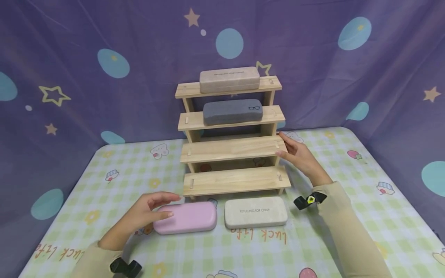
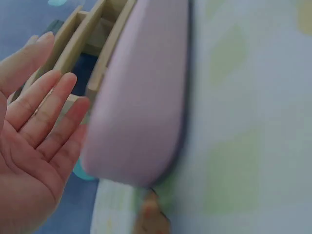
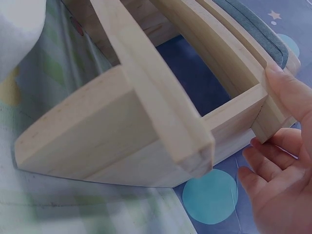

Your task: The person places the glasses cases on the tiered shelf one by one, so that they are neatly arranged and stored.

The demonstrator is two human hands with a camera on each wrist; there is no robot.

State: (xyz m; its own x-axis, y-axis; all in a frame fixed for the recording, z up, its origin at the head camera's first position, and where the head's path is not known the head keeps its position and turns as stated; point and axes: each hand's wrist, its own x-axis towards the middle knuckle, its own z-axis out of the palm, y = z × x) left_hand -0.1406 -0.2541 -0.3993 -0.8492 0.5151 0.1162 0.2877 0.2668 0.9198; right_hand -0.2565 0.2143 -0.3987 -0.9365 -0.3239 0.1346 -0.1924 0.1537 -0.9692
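A pink glasses case (image 1: 189, 218) lies at the front left of the table. My left hand (image 1: 149, 210) is at its left end, thumb over the top and fingers behind; in the left wrist view the fingers (image 2: 46, 117) are fairly straight. My right hand (image 1: 302, 156) pinches the right end of a stepped wooden display rack (image 1: 234, 181) at its second shelf from the bottom; thumb above, fingers beneath in the right wrist view. A beige glasses case (image 1: 229, 81) sits on the top shelf and a grey-blue one (image 1: 232, 112) on the shelf below.
A whitish glasses case (image 1: 255, 218) with lettering lies to the right of the pink one, before the rack. The table has a green checked cloth (image 1: 139, 170). A purple patterned curtain (image 1: 153, 38) hangs close behind the rack.
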